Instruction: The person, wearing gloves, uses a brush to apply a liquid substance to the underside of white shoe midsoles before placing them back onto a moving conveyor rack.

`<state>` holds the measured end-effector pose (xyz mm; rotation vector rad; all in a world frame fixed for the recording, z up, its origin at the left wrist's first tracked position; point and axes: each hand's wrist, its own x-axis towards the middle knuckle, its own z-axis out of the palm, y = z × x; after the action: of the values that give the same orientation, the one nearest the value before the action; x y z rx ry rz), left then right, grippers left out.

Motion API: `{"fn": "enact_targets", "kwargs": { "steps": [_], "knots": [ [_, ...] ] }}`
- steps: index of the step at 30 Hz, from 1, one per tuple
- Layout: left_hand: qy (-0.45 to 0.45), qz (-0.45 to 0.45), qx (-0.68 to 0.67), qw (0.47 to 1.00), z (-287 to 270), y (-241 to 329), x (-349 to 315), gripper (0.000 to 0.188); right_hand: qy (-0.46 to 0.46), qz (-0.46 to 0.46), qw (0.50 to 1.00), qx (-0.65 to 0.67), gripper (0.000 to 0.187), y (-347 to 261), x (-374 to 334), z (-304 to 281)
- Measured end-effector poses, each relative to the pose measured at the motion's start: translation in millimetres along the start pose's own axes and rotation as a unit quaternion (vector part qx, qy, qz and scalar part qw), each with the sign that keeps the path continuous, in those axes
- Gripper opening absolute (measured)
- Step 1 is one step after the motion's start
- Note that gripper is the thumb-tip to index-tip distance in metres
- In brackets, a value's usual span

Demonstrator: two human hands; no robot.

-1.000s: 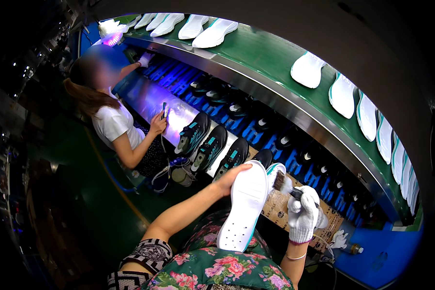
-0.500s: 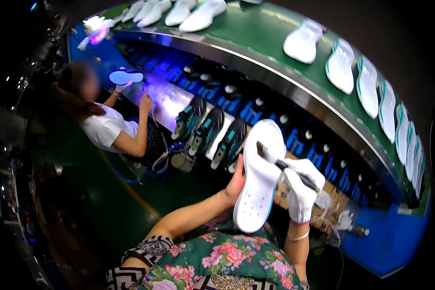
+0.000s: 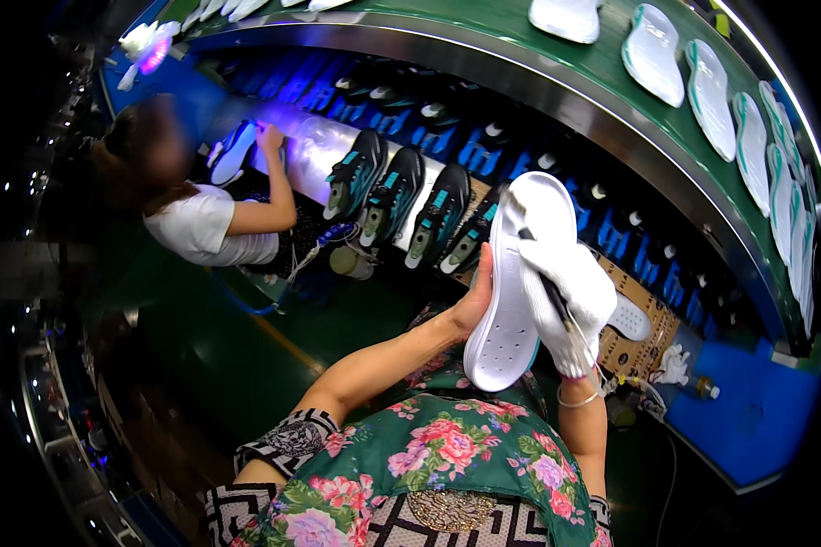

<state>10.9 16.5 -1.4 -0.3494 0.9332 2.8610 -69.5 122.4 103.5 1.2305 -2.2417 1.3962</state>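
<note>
A white shoe sole (image 3: pixel 502 314) with a teal edge and small holes at its lower end is held up, tilted, in front of me. My bare left hand (image 3: pixel 474 296) grips its left edge, its fingers hidden behind the sole. In a white knit glove, my right hand (image 3: pixel 582 287) closes around a brush (image 3: pixel 554 294) with a dark handle. The brush's bristles lie against the sole's inner face near its upper end. Behind the sole, dark-and-teal shoe uppers (image 3: pixel 442 214) stand in a row on the bench.
A green conveyor (image 3: pixel 465 20) with a metal rim curves overhead, carrying several white soles (image 3: pixel 652 55). At the left sits a co-worker (image 3: pixel 214 223) with another sole (image 3: pixel 234 153). On the right are a perforated white piece (image 3: pixel 629 317), a small bottle (image 3: pixel 705 387) and a blue tabletop (image 3: pixel 748 438).
The sole and both hands have shifted up and right in the picture as the view moved. The brush has moved closer to the sole's upper end. The co-worker's sole is lower and turned.
</note>
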Motion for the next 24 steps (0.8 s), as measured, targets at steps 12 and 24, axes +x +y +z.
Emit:
{"fn": "enact_targets", "kwargs": {
  "steps": [12, 24],
  "knots": [
    [-0.037, 0.005, -0.016, 0.999, -19, 28, -4, 0.097, -0.030, -0.013, 0.996, 0.088, 0.023, -1, -3, 11],
    [-0.026, 0.030, 0.021, 0.999, -18, 54, 10, 0.101, -0.038, -0.029, 0.994, 0.095, 0.024, 2, -6, 13]
  ]
}}
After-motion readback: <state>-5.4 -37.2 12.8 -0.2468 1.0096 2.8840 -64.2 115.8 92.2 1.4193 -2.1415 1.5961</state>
